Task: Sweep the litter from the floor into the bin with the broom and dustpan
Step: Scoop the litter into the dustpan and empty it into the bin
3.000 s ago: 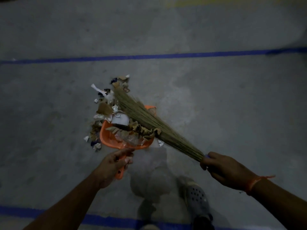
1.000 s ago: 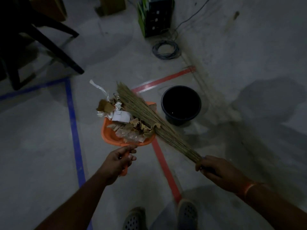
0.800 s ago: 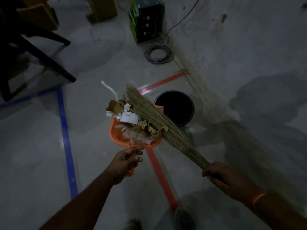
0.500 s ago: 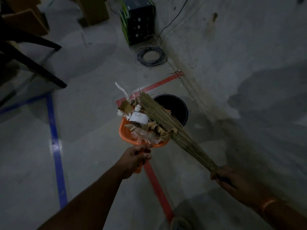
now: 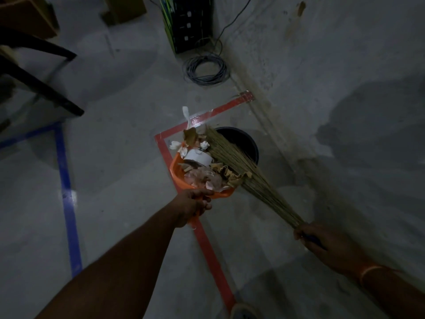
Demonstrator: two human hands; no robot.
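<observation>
The place looked like a dim workshop or lab floor rather than a home: bare grey concrete floor (image 5: 115, 180) was marked out with blue tape (image 5: 66, 199) and red tape (image 5: 207, 245) into work zones. A dark equipment box (image 5: 188, 21) stood by the stained wall (image 5: 322, 65) with a coil of cable (image 5: 205, 69) beside it, and cardboard boxes (image 5: 30, 17) and a black furniture leg (image 5: 46, 93) sat nearby.
</observation>
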